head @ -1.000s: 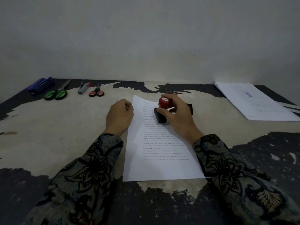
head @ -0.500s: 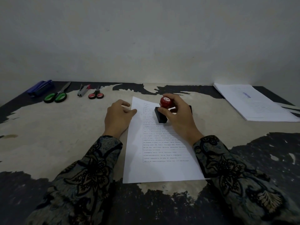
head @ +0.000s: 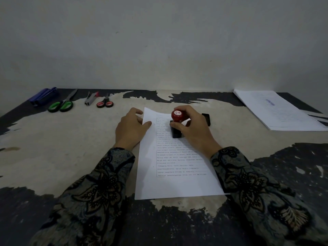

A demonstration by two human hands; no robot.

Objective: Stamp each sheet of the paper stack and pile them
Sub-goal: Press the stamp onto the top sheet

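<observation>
Worn tabletop [head: 53, 148] – I judge stamping under way: right hand [head: 193, 128] grips stamp [head: 176, 125] on sheet [head: 177, 183], left hand [head: 130, 129] relaxed at its edge – next, lift straight off.

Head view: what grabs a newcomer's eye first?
The red-knobbed stamp, gripped by the right hand, stands on the upper part of the printed sheet at table centre. The left hand rests at the sheet's left edge, thumb on the paper. Next come the green-handled scissors at far left and the paper pile at far right.
</observation>
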